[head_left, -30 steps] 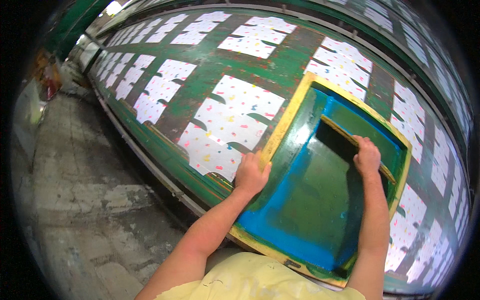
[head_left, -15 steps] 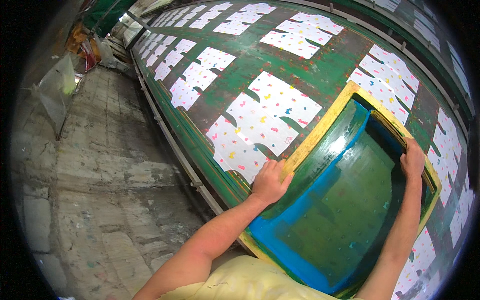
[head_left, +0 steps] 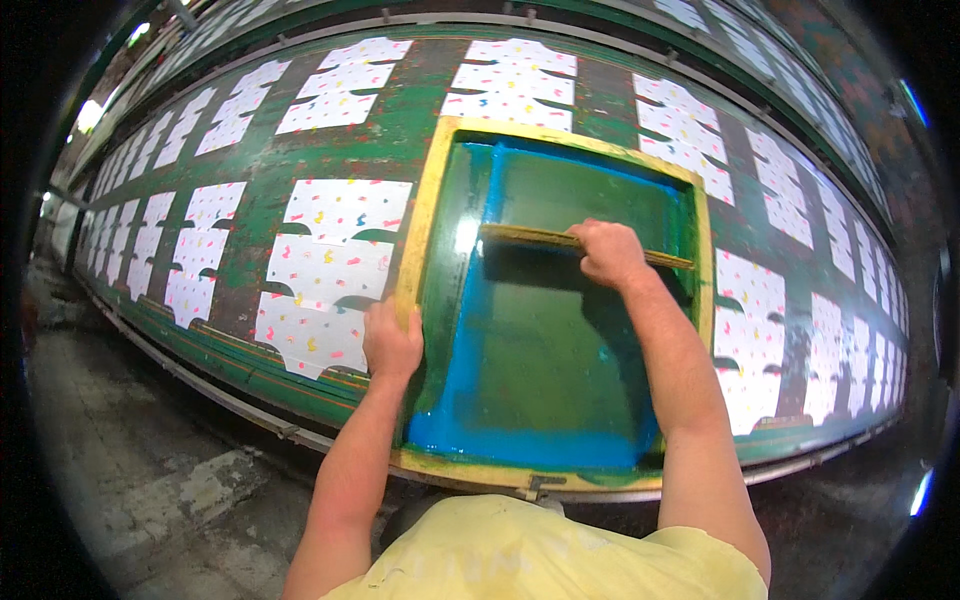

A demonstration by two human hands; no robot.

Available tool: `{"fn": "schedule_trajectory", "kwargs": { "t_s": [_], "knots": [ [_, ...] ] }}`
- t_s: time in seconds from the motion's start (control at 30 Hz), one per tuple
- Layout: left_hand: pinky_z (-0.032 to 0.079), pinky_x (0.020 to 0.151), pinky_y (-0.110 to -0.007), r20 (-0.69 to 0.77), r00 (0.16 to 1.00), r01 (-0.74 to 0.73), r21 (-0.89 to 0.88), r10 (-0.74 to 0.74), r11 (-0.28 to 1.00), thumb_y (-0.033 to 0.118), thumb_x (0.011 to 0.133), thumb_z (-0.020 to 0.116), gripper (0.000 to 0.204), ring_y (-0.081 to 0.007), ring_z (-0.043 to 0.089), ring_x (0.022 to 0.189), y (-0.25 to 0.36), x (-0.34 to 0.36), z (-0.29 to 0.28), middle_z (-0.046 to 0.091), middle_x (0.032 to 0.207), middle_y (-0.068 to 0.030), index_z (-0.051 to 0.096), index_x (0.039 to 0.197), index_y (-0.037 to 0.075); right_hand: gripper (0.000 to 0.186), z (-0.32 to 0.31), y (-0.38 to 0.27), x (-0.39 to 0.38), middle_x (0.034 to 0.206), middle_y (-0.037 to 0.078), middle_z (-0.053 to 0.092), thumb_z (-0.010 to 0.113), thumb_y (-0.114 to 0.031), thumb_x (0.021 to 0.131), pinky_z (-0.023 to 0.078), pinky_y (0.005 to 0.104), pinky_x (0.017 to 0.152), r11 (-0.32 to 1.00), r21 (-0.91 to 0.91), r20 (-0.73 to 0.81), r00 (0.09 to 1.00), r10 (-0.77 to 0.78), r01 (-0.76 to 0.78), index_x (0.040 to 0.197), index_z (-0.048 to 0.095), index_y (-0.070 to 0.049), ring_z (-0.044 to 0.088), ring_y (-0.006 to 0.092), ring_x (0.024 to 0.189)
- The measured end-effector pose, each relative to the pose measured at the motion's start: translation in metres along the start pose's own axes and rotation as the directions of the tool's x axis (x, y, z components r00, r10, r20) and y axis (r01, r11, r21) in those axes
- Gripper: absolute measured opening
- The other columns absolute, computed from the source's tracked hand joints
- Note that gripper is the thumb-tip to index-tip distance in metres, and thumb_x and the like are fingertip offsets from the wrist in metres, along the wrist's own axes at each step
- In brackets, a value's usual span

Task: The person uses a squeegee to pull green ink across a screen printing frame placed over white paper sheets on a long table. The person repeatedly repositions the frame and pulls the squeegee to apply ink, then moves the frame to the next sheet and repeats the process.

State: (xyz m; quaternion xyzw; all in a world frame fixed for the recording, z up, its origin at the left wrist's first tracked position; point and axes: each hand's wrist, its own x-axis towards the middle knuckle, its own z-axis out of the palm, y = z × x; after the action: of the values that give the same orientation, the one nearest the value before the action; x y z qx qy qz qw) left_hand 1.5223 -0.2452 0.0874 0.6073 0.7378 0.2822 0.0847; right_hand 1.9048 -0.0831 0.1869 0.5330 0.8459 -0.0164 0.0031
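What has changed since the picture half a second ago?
The squeegee, in the right hand, has moved nearer, away from the far side of the yellow frame; the view has turned. Nothing was let go: the left hand still holds the frame's left side.

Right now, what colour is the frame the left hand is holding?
The frame in the left hand is yellow, showing best in the head view.

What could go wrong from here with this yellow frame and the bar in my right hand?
Only your left hand grips the yellow frame, so it might shift if the bar in your right hand snags. A sideways slip could smudge the patterned white pieces beside it. The blue ink, if wet, could smear your right forearm over the frame.
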Motion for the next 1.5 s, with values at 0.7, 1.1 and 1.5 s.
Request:
{"fn": "schedule_trajectory", "kwargs": {
  "t_s": [0.7, 1.1, 1.5],
  "knots": [
    [0.059, 0.105, -0.054, 0.038, 0.999, -0.020, 0.133, 0.015, 0.991, 0.036, 0.108, 0.068, 0.060, -0.0422, 0.065, 0.130, 0.004, -0.009, -0.007, 0.065, 0.141, -0.0220, 0.056, 0.156, 0.003, 0.045, 0.010, -0.212, -0.310, 0.113, 0.011, 0.075, 0.086, -0.012, 0.078, 0.061, 0.0491, 0.094, 0.991, 0.133, 0.016, 1.000, 0.006, -0.008, 0.123, 0.080, -0.015, 0.075, 0.0351, 0.111],
    [0.061, 0.098, -0.058, 0.004, 0.987, 0.147, 0.370, -0.160, 0.917, 0.053, 0.112, 0.061, 0.057, -0.0450, 0.071, 0.120, 0.025, -0.010, -0.004, 0.072, 0.126, -0.0244, 0.070, 0.126, -0.002, 0.054, 0.035, -0.170, -0.357, 0.129, 0.016, 0.075, 0.089, -0.048, 0.089, 0.054, 0.0515, 0.107, 0.856, 0.495, -0.147, 0.985, -0.089, 0.151, 0.124, 0.079, -0.007, 0.067, 0.0370, 0.125],
    [0.058, 0.097, -0.060, -0.006, 0.985, 0.161, 0.398, -0.174, 0.903, 0.055, 0.112, 0.061, 0.057, -0.0474, 0.071, 0.114, 0.024, -0.003, 0.000, 0.071, 0.123, -0.0249, 0.069, 0.117, -0.002, 0.088, 0.064, 0.057, -0.388, 0.147, 0.024, 0.067, 0.094, -0.013, 0.083, 0.053, 0.0540, 0.114, 0.678, 0.473, -0.182, 0.691, 0.700, -0.562, 0.162, 0.054, -0.008, 0.062, 0.0424, 0.139]
  ]
}}
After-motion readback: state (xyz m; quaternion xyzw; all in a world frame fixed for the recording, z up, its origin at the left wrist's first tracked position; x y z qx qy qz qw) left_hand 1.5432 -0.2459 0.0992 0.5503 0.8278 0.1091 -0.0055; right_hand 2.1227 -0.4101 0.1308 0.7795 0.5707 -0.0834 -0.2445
